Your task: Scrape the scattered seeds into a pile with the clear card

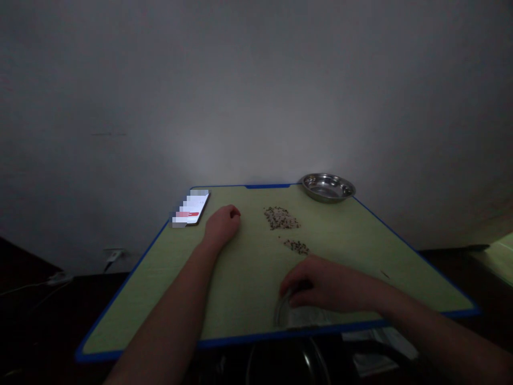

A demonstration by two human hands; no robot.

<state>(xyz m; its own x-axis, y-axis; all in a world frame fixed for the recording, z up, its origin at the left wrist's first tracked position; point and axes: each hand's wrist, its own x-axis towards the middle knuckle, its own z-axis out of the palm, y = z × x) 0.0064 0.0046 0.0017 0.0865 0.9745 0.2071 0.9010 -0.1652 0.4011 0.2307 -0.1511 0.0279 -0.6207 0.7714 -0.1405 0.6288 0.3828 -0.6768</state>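
Note:
My left hand (pixel 223 225) rests on the light green tabletop, its fingers curled in, with nothing visible in them. It lies between a lit phone and a pile of small dark and pale grains (pixel 280 218). My right hand (pixel 316 283) is at the near side, thumb and index fingertips close together over the rim of a clear round dish (pixel 304 318). Whatever those fingertips pinch is too small or hidden to make out. Just beyond this hand lies a smaller patch of mostly dark grains (pixel 296 246). The hand covers part of the dish.
A shallow metal bowl (pixel 327 188) stands at the far right corner. The phone (pixel 191 208) lies at the far left. A thin dark sliver (pixel 385 275) lies on the right side. The table (pixel 240 299) has a blue edge, with a wall behind it.

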